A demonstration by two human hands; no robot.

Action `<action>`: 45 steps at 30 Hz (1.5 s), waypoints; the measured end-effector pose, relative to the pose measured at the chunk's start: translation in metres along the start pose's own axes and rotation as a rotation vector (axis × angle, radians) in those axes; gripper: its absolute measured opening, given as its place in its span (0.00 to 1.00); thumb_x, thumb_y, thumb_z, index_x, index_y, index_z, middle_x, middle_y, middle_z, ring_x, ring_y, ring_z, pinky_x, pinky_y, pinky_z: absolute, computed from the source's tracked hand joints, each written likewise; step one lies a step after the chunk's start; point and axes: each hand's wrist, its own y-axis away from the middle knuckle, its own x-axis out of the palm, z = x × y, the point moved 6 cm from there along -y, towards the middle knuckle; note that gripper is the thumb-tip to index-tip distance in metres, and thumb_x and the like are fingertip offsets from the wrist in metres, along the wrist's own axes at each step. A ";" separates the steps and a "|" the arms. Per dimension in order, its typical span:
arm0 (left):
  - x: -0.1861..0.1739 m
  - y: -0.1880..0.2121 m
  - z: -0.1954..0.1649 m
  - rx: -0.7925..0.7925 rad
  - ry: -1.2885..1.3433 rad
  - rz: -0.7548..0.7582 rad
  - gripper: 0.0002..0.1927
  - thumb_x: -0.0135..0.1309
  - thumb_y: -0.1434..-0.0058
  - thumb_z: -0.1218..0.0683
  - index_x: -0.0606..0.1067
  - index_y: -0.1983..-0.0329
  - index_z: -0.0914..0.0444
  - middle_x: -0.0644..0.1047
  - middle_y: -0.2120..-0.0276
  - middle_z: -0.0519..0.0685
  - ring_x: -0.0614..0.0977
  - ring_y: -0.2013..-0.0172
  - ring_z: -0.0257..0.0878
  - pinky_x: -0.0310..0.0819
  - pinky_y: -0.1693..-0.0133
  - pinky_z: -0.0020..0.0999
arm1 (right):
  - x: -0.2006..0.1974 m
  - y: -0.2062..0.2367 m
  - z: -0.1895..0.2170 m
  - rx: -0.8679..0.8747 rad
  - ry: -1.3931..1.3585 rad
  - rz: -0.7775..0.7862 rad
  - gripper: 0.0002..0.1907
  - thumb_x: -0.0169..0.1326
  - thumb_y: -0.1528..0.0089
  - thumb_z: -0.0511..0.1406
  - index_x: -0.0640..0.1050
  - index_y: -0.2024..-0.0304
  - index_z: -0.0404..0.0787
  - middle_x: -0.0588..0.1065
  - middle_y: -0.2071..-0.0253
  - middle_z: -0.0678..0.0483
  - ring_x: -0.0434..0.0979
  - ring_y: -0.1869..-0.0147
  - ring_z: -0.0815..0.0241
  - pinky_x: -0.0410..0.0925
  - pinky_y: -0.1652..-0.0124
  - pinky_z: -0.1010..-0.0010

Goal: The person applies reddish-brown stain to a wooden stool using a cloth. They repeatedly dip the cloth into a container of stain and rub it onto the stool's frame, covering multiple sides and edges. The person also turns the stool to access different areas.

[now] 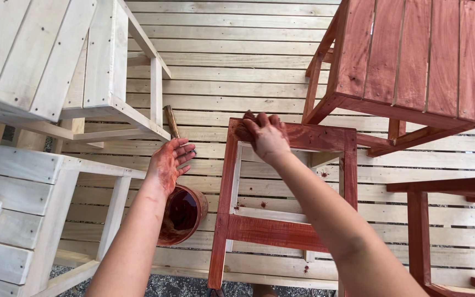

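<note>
slatted wood deck (237,60) — bare stools (39,60) | stained stools (413,60) | stain tub (182,214)

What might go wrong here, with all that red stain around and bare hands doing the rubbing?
The open can of stain sits right by the left hand and forearm; a nudge might tip it onto the pale slatted platform, which already shows red drips. The stained left hand is near the unpainted stool and may smudge it. The right hand rubs the half-stained frame bare, so splinters seem possible.

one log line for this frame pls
left hand: open, stained, above stain container | right hand: rubbing rag on stool frame | brush: untouched
</note>
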 end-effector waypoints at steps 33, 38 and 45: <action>0.085 0.065 0.020 0.000 -0.142 0.206 0.20 0.44 0.35 0.41 0.75 0.47 0.55 0.82 0.56 0.43 0.80 0.55 0.36 0.67 0.51 0.42 | 0.013 0.262 -0.190 0.337 -0.259 -0.159 0.34 0.60 0.49 0.32 0.76 0.39 0.57 0.71 0.41 0.51 0.66 0.35 0.40 0.62 0.36 0.57; 0.081 0.096 0.023 0.006 -0.174 0.247 0.19 0.45 0.35 0.42 0.75 0.48 0.54 0.81 0.57 0.43 0.80 0.55 0.36 0.67 0.51 0.42 | 0.027 0.326 -0.167 0.397 -0.297 -0.158 0.35 0.59 0.50 0.30 0.75 0.39 0.57 0.71 0.40 0.52 0.67 0.35 0.40 0.63 0.36 0.57; 0.077 0.126 0.028 0.024 -0.223 0.287 0.18 0.44 0.35 0.42 0.74 0.49 0.53 0.81 0.57 0.42 0.80 0.55 0.36 0.66 0.52 0.42 | 0.037 0.409 -0.128 0.416 -0.318 -0.188 0.29 0.62 0.49 0.33 0.79 0.43 0.56 0.74 0.43 0.53 0.69 0.36 0.43 0.64 0.37 0.58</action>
